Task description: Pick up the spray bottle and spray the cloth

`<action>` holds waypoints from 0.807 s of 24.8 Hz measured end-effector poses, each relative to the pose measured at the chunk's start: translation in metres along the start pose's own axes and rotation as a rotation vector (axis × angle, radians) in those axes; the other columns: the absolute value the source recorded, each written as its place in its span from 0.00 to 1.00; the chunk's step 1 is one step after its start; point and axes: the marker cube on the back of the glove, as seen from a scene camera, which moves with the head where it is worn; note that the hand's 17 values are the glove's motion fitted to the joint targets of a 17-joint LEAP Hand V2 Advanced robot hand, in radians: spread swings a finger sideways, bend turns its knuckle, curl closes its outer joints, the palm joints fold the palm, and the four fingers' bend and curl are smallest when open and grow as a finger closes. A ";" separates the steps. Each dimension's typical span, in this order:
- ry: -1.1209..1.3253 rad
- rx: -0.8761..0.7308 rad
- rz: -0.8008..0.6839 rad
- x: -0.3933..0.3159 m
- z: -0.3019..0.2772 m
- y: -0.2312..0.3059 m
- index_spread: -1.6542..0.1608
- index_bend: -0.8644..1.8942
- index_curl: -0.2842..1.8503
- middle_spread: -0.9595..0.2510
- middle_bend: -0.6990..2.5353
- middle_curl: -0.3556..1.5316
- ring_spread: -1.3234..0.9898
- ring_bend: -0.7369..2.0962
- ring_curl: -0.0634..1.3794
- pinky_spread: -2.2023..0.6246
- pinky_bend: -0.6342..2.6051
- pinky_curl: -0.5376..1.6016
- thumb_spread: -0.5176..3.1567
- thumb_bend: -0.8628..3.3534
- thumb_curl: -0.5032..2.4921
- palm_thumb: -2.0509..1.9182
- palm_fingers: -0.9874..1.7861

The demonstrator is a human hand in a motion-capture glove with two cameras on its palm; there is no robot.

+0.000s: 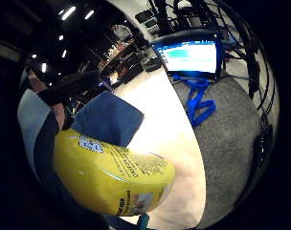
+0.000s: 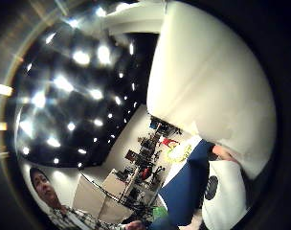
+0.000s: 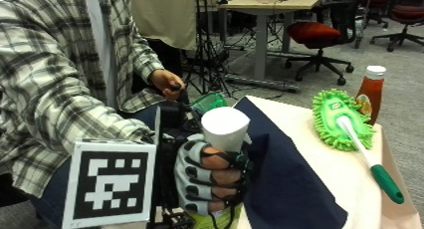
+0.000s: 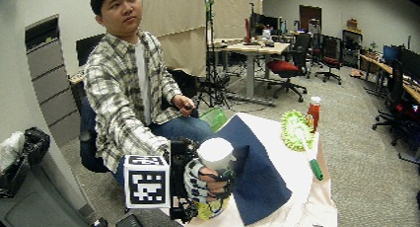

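Observation:
My gloved right hand [image 3: 209,176] grips the spray bottle around its neck, fingers curled under the white spray head [image 3: 225,127]. The bottle's yellow body [image 1: 112,175] fills much of the little finger side palm view; its white head [image 2: 203,72] fills the thumb side palm view. The bottle is held upright at the near end of the table. The dark blue cloth [image 3: 285,174] lies spread on the table right beside the bottle, and also shows as the blue cloth [image 1: 109,117] behind the yellow body and as the blue cloth [image 2: 186,184] under the head.
A green mop-head brush [image 3: 344,124] with a white and green handle lies on the cream tablecloth [image 3: 331,174] at the far side. A ketchup bottle [image 3: 371,92] stands behind it. The person's bare hand [image 3: 167,83] holds a small black thing near their lap.

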 end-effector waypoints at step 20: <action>0.321 -0.275 -0.395 -0.108 0.004 -0.013 0.74 0.37 0.35 0.63 0.36 0.47 0.47 0.46 0.37 0.74 0.33 0.44 0.19 0.20 0.43 0.81 0.79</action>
